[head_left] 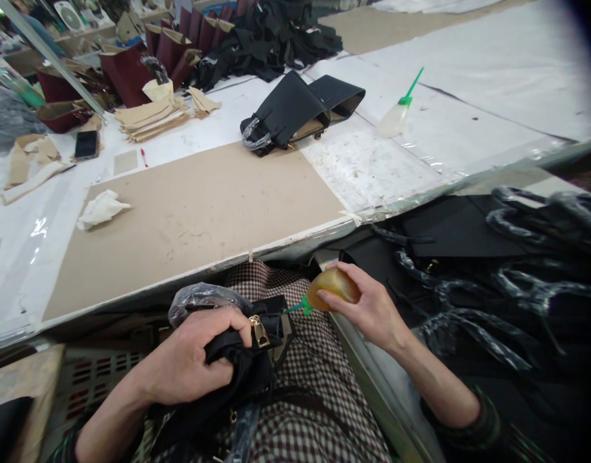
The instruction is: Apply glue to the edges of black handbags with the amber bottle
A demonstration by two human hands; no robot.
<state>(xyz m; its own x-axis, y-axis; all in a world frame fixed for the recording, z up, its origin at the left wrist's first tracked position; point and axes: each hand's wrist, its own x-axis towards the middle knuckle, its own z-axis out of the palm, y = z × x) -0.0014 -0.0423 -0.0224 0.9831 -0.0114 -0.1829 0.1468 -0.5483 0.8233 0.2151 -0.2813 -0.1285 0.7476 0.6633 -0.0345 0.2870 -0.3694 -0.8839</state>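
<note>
Head view: the left hand (193, 354) grips a bunched black bag (274, 315); to its right, the right hand (365, 302) pinches 1 amber bottle (334, 289), nozzle at the bag. Beyond both hands, the white-covered counter (473, 96) bears a tan sheet (203, 199); maroon bags (125, 74) crowd the far left, before a cluttered room

Cool, diffuse light brightens the white-covered table (469, 96), with glare on the clear tape (37, 238) at left. Glints streak the plastic wrap (521, 283) at lower right, and a soft sheen marks the bottle (334, 289). Below the table, it is dimmer. The far background blurs; straight edges bow, and the right corners darken.
</note>
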